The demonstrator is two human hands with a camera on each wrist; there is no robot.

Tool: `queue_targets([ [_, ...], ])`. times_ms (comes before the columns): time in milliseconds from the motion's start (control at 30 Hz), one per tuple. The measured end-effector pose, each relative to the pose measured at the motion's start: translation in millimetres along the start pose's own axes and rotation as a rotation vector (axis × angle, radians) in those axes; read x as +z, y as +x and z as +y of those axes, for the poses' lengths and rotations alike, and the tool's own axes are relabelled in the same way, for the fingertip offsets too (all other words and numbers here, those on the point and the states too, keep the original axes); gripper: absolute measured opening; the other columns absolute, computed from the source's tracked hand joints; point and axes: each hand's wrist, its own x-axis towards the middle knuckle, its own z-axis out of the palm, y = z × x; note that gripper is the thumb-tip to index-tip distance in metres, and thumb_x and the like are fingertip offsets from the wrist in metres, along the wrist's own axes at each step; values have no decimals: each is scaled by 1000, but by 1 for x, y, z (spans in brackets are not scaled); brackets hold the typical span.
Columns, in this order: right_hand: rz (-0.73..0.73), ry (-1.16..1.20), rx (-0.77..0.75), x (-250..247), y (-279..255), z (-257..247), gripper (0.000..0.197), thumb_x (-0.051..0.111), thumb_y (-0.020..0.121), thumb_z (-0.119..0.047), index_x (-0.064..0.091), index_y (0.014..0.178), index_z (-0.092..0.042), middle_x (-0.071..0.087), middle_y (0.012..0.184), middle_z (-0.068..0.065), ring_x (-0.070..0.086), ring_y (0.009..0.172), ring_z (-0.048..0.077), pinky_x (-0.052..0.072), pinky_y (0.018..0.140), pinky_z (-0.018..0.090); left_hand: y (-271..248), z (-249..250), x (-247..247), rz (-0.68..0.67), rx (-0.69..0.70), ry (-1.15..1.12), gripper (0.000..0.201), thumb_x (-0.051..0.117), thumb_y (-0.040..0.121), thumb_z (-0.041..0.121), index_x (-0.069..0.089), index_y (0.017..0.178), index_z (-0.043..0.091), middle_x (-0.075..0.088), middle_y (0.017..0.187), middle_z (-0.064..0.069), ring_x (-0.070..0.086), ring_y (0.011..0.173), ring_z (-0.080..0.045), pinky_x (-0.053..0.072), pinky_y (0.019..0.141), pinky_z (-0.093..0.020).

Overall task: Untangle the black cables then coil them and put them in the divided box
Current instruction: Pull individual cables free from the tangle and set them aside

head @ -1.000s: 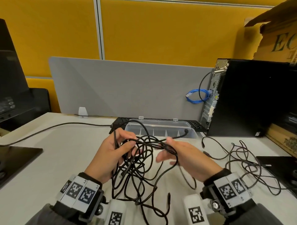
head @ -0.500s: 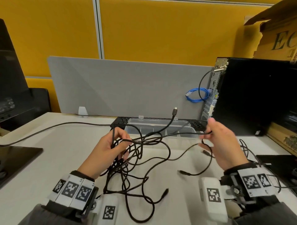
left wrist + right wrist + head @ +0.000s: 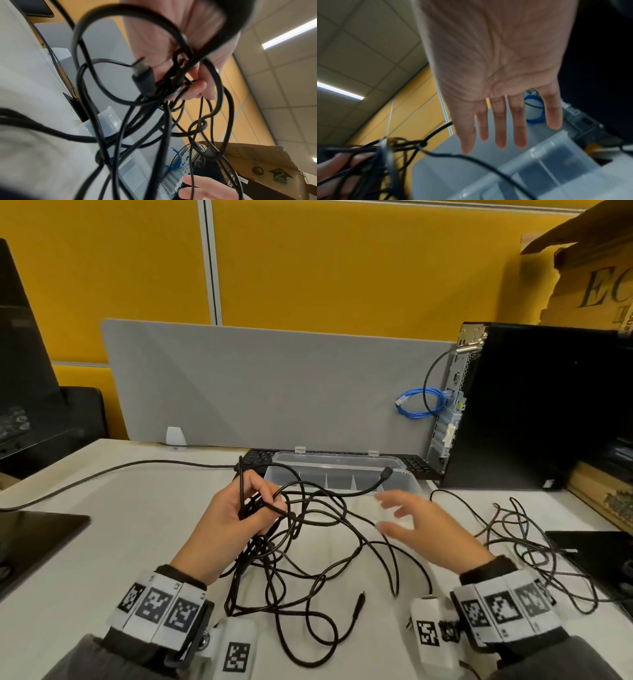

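Above the counter, the left hand keeps its grip curled round a bunch of the black cables, whose loops trail toward 6 o'clock. At 3 o'clock the right hand hovers, fingers spread, holding nothing. Toward 12 o'clock sits the divided box.

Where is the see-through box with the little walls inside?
In the head view the divided box sits open at the back middle of the desk, in front of the keyboard and left of the black computer tower.
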Motion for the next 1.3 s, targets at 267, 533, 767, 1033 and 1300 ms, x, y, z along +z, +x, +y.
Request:
queue_targets([
  [267,-18,401,-97,7,2,-20,22,46,95,-26,64,87,-17,60,78,-6,53,62,8,52,66,19,1,0,1,47,-18,2,12,59,85,2,48,80,6,62,74,6,47,50,-9,50,62,-14],
  [533,934,1180,296,-32,3,17,18,40,92,-16,51,79,-20,32,55,-7,28,42,6,25,38,17,6,-2,-8,107,-76,-53,12,51,90,0,45,84,8,60,82,-2,55,50,-15,51,57,-22],
  [767,645,903,521,-32,5,50,36,44,95,-31,47,130,-22,53,118,2,52,103,17,46,84,35,7,-6,-7,133,-76,-94,15,49,90,-2,43,82,10,57,79,-6,56,50,-15,50,55,-20],
  [1033,163,51,-6,12,4,-14,32,46,94,-35,49,126,-36,47,134,-13,35,131,8,24,113,43,4,-3,-1,90,-38,-144,11,51,88,5,44,81,10,54,76,-10,59,53,-15,52,58,-20],
  [1300,268,332,-128,3,5,-27,24,52,92,-26,58,70,-22,57,69,-11,51,65,-5,37,62,8,6,-5,-3,132,-66,-140,14,44,91,-5,41,85,8,62,71,-1,47,40,-15,46,49,-22],
])
